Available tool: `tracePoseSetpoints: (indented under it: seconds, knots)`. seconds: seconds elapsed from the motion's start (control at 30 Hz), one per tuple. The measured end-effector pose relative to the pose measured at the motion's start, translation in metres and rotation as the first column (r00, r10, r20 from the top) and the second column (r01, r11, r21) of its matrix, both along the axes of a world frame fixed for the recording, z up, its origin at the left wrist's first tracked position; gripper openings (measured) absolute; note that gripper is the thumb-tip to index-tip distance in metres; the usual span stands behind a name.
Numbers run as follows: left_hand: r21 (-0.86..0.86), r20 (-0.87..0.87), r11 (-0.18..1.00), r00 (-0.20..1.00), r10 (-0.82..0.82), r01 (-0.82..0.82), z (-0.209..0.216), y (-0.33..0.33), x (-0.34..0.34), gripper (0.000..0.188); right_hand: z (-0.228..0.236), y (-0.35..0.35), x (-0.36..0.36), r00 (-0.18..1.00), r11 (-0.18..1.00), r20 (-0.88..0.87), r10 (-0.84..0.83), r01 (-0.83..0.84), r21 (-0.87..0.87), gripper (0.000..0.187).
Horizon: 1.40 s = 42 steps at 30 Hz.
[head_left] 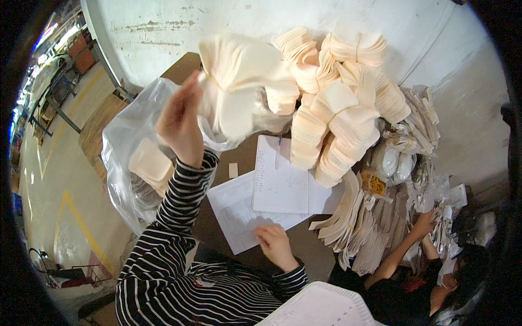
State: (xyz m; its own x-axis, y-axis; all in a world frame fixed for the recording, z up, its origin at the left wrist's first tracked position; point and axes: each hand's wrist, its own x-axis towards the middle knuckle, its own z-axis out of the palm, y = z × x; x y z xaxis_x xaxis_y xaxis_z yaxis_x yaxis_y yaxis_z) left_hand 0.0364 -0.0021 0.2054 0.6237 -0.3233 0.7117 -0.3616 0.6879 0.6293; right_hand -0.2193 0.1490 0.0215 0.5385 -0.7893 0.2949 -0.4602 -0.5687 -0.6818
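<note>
My left hand is raised over the plastic bag, its fingers closed on the edge of a bundle of thin cream pads. A band pinches this bundle at the middle, and motion blurs it a little. Lower down, my right hand hovers over or rests on the lower edge of the printed sheet; its fingers are loosely bent and apart, with nothing visible in them. An open notebook with handwriting overlaps the sheet, and a pen lies on it. More banded pad bundles are heaped beyond the notebook.
A clear plastic bag with cream pads inside stands at the left. Grey-white strips and wrapped packets pile up at the right, where another person's hand works. A pale wall rises behind.
</note>
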Motion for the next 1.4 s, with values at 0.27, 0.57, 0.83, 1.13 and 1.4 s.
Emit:
tracePoseSetpoints:
  seconds: [0.27,0.57,0.83,1.13,1.4]
  knots:
    - [0.209,0.459,0.976,0.887,-0.047,-0.057,-0.003,-0.156,0.042,0.030,-0.007,-0.005,-0.003,0.995,0.991,0.076,-0.068,0.059,0.118,0.016]
    - [0.641,0.747,0.722,0.430,-0.507,-0.262,-0.113,-0.206,0.086,0.054,-0.007,-0.008,0.004,0.990,0.997,0.136,-0.027,0.017,0.070,0.016]
    - [0.990,0.070,0.023,0.331,-0.941,-0.142,-0.046,-0.026,0.143,0.035,-0.014,-0.005,-0.001,0.998,0.993,0.030,-0.048,0.045,0.108,0.015]
    - [0.926,0.112,-0.143,0.616,-0.780,-0.349,-0.053,0.039,0.237,0.072,-0.009,-0.005,0.008,0.998,0.997,0.050,-0.031,0.027,0.073,0.013]
    - [0.415,0.863,0.045,0.378,-0.335,-0.909,-0.119,-0.038,0.223,0.076,-0.010,-0.008,0.002,0.999,0.992,0.000,-0.045,0.045,0.116,0.015]
